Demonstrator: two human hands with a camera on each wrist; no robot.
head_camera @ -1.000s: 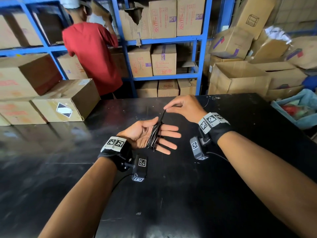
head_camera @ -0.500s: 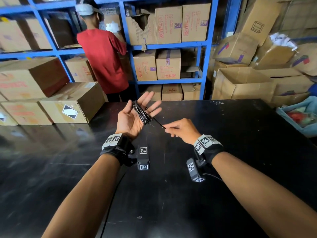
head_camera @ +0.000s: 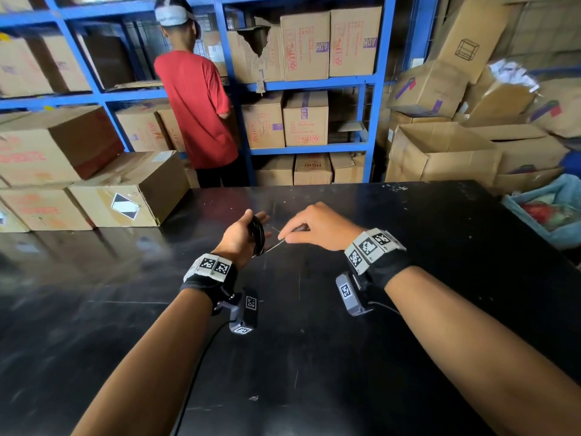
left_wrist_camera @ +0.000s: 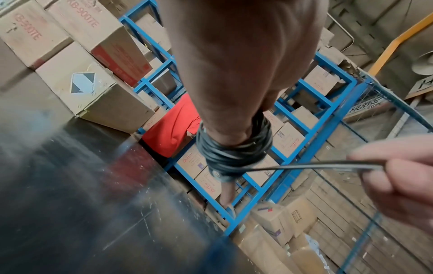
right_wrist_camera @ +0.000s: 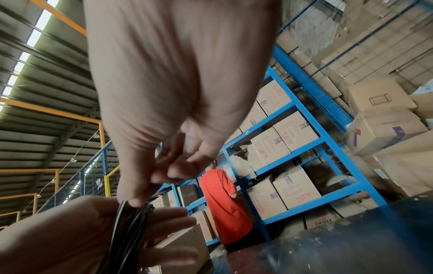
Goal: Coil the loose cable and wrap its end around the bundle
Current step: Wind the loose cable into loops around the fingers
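One black cable, coiled in many turns round the spread fingers of the left hand. One free end, drawn taut, pinched by the right hand. Both held above one black bench.

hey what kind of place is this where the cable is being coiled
Most likely a warehouse or stockroom. Blue steel shelving racks hold printed brown cardboard cartons, more cartons are heaped loose at the right, and the right wrist view shows a corrugated metal roof on yellow beams.
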